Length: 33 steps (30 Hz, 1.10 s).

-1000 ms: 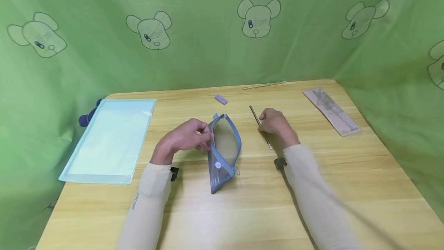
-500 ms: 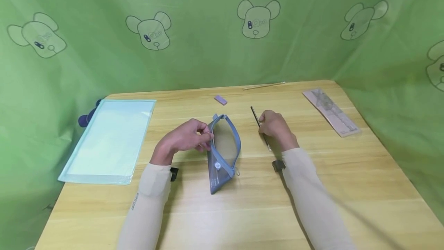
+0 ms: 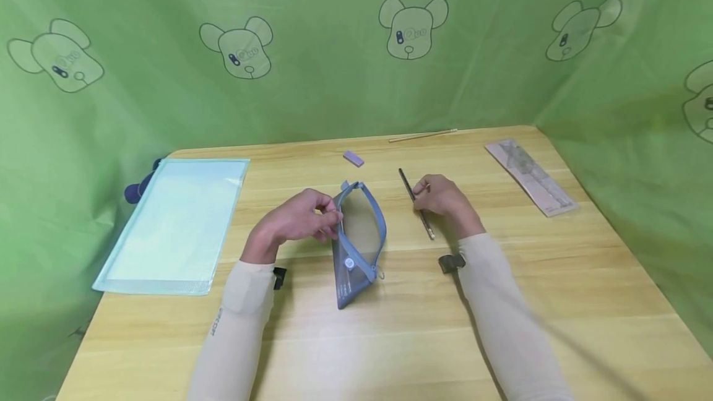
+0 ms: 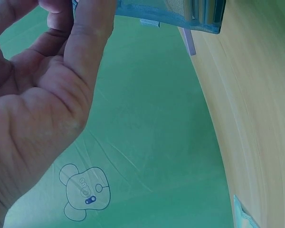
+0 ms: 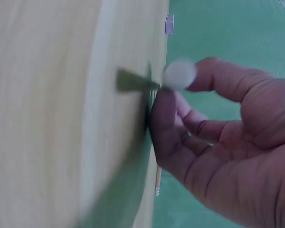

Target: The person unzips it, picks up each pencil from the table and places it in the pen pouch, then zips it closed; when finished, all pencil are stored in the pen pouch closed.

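Note:
My left hand pinches the left rim of a blue mesh zip pencil pouch, which stands unzipped with its mouth spread. Part of that pouch also shows at the top of the left wrist view, beyond the left hand. To the right of the pouch, my right hand pinches a dark pencil around its middle, its pale-tipped end pointing towards me. A blurred whitish round end appears between thumb and finger of the right hand in the right wrist view.
A purple eraser lies behind the pouch, and a gold-coloured pencil near the table's back edge. Packaged clear rulers lie at right. At left is a light-blue mesh document bag, with a dark blue object beside it.
The pencil in my right hand shifts and tilts slightly, its far end moving a little left. My left hand and the pouch stay in place.

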{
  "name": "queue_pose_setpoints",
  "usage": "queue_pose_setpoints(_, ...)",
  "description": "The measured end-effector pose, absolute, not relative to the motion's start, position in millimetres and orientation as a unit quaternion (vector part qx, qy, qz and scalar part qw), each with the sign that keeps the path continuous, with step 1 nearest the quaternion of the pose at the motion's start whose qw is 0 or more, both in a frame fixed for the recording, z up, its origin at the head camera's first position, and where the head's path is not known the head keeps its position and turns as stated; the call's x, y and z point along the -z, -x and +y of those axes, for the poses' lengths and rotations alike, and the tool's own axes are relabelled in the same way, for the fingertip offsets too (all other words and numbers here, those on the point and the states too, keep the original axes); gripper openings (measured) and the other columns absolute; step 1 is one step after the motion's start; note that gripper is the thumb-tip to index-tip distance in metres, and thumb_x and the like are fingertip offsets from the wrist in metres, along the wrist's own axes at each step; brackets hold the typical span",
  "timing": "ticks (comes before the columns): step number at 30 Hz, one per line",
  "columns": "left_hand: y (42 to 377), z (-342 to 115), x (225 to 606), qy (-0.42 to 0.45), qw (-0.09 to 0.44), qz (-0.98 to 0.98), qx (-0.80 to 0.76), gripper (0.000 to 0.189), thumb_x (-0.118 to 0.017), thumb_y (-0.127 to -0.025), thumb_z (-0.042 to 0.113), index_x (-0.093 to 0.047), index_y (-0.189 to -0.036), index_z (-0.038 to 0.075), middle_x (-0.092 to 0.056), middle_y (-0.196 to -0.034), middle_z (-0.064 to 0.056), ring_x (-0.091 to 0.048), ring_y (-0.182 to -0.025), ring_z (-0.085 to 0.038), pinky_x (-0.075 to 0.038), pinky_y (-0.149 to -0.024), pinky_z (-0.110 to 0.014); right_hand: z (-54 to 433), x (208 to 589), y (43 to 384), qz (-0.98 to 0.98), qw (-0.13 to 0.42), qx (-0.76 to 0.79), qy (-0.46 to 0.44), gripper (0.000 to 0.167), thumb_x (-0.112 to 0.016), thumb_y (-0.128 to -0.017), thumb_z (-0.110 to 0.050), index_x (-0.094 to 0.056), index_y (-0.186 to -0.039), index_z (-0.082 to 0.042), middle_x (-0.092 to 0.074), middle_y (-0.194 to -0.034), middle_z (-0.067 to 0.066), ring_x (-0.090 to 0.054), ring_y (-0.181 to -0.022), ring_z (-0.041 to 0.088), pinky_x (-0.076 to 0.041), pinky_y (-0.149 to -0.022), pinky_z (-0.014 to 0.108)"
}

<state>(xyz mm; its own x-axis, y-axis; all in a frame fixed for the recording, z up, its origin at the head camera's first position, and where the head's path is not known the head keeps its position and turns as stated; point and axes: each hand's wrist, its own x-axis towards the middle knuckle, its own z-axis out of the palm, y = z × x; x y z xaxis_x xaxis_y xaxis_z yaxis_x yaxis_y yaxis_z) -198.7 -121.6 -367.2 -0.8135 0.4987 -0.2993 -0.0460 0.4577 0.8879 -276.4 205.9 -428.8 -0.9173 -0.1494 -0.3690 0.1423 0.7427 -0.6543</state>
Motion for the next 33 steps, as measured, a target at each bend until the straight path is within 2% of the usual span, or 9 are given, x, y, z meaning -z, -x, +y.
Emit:
queue_pose_setpoints(4, 199.1, -122.2, 367.5, -0.139, 0.266, 0.812, -0.500, 0.017, -0.061, -0.108, 0.009, -0.068, -0.099, -0.003, -0.077, -0.100, -0.021, -0.077, -0.103, -0.046, -0.066, -0.091, -0.054, 206.4, 428.9, 278.5, 0.870, 0.227, 0.438, 0.009, 0.044, -0.072, -0.095, -0.003, -0.057, -0.135, 0.005, -0.061, -0.112, 0.010, -0.063, -0.095, 0.020, -0.056, -0.088, 0.028)
queue_pose_setpoints(8, 199.5, -122.5, 367.0, -0.138, 0.262, 0.814, -0.500, 0.017, -0.060, -0.108, 0.009, -0.068, -0.099, -0.003, -0.077, -0.099, -0.020, -0.076, -0.105, -0.048, -0.066, -0.091, -0.054, 206.0, 423.2, 277.3, 0.826, 0.241, 0.509, 0.042, 0.047, -0.070, -0.094, 0.001, -0.053, -0.137, 0.008, -0.062, -0.106, 0.005, -0.061, -0.091, 0.014, -0.057, -0.082, 0.022)
queue_pose_setpoints(14, 197.1, -122.7, 365.6, -0.130, 0.258, 0.811, -0.509, 0.019, -0.059, -0.109, 0.009, -0.067, -0.099, -0.004, -0.076, -0.101, -0.019, -0.075, -0.107, -0.049, -0.066, -0.092, -0.054, 204.5, 399.2, 264.4, 0.773, 0.272, 0.564, 0.099, 0.045, -0.062, -0.089, 0.003, -0.051, -0.134, 0.004, -0.062, -0.099, -0.001, -0.058, -0.084, 0.010, -0.051, -0.076, 0.021)
queue_pose_setpoints(21, 197.8, -122.2, 366.8, -0.117, 0.254, 0.808, -0.519, 0.019, -0.059, -0.109, 0.009, -0.067, -0.100, -0.005, -0.076, -0.104, -0.021, -0.074, -0.111, -0.051, -0.065, -0.094, -0.055, 202.4, 375.9, 247.6, 0.750, 0.311, 0.557, 0.173, 0.033, -0.059, -0.085, 0.009, -0.054, -0.117, 0.004, -0.056, -0.094, 0.001, -0.053, -0.079, 0.009, -0.046, -0.068, 0.019)
queue_pose_setpoints(28, 197.9, -119.9, 368.7, -0.113, 0.248, 0.808, -0.523, 0.019, -0.059, -0.109, 0.010, -0.066, -0.098, -0.004, -0.075, -0.103, -0.020, -0.075, -0.109, -0.049, -0.066, -0.091, -0.051, 191.7, 372.0, 239.3, 0.771, 0.327, 0.501, 0.219, 0.029, -0.060, -0.083, 0.005, -0.054, -0.112, 0.006, -0.056, -0.090, 0.002, -0.052, -0.077, 0.009, -0.047, -0.068, 0.020)
queue_pose_setpoints(33, 197.0, -114.7, 368.9, -0.118, 0.253, 0.805, -0.524, 0.019, -0.059, -0.109, 0.009, -0.067, -0.098, -0.004, -0.075, -0.105, -0.023, -0.075, -0.108, -0.049, -0.068, -0.087, -0.047, 173.5, 379.5, 237.8, 0.769, 0.308, 0.518, 0.212, 0.023, -0.061, -0.086, 0.005, -0.054, -0.107, 0.004, -0.053, -0.085, 0.001, -0.049, -0.072, 0.009, -0.043, -0.063, 0.020)
